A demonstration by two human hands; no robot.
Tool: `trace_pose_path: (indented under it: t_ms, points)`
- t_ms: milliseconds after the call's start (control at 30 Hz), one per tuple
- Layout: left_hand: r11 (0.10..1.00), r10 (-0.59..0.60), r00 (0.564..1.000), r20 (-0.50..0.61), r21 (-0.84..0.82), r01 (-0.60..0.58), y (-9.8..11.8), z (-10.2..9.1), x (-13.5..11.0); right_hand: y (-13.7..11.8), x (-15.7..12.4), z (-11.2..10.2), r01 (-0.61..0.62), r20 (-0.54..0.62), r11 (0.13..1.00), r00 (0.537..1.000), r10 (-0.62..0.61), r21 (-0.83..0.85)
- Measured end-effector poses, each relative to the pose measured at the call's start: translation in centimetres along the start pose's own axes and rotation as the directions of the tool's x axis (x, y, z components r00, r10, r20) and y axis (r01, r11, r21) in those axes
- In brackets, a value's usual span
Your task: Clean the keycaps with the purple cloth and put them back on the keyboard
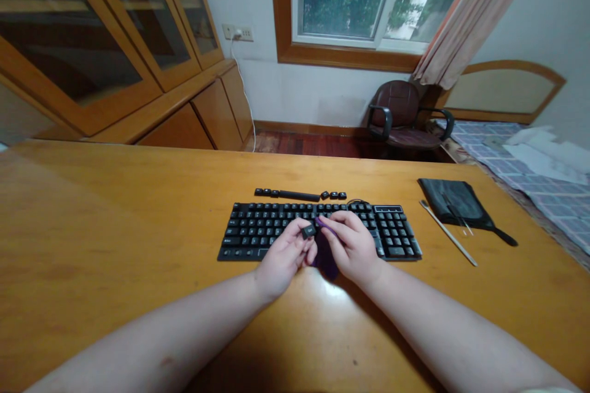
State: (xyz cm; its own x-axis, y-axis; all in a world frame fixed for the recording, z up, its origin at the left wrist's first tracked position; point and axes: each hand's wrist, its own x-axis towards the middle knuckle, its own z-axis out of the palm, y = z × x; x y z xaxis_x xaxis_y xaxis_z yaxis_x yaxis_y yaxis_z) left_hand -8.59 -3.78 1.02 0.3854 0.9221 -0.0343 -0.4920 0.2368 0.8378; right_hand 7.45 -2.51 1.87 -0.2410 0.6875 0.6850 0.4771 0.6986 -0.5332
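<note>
A black keyboard (pixel 258 227) lies on the wooden desk (pixel 115 221) in front of me. My left hand (pixel 283 258) is closed, pinching a small black keycap (pixel 308 232) over the keyboard's lower middle. My right hand (pixel 353 244) is closed on a dark purple cloth (pixel 325 258), which hangs down between both hands and touches the keycap. A row of removed keycaps and a long space bar (pixel 299 195) lies on the desk just behind the keyboard.
A black pouch (pixel 454 201), a thin light stick (pixel 448 233) and a dark-tipped tool (pixel 504 237) lie to the right of the keyboard. Beyond the desk stand a brown chair (pixel 400 113), wooden cabinets (pixel 138 61) and a bed (pixel 530 166).
</note>
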Motion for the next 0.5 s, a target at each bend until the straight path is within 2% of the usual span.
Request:
trace_pose_path:
  t_ms: [100,167,267,367,500]
  points:
    - [0.998,0.02,0.999,0.032,0.057,-0.022,-0.1,-0.3,0.0,0.1,0.2,-0.6,-0.056,-0.056,0.998,0.997,0.057,0.009]
    - [0.992,0.026,0.999,0.019,0.119,-0.028,-0.1,-0.4,0.0,0.0,0.4,-1.0,-0.047,-0.055,0.998,0.997,0.049,0.036]
    - [0.973,0.043,0.999,-0.013,0.227,-0.039,0.0,-0.6,0.0,-0.2,0.8,-1.5,0.012,0.056,0.997,0.998,-0.017,0.077]
    - [0.933,0.062,0.998,0.015,0.355,-0.063,0.1,-0.6,-0.1,-0.2,1.1,-1.5,0.036,0.177,0.993,0.983,-0.055,0.113]
    - [0.877,0.064,0.995,0.072,0.472,-0.091,0.1,-0.6,-0.4,-0.4,1.7,-1.3,0.021,0.22,0.981,0.973,-0.064,0.193]
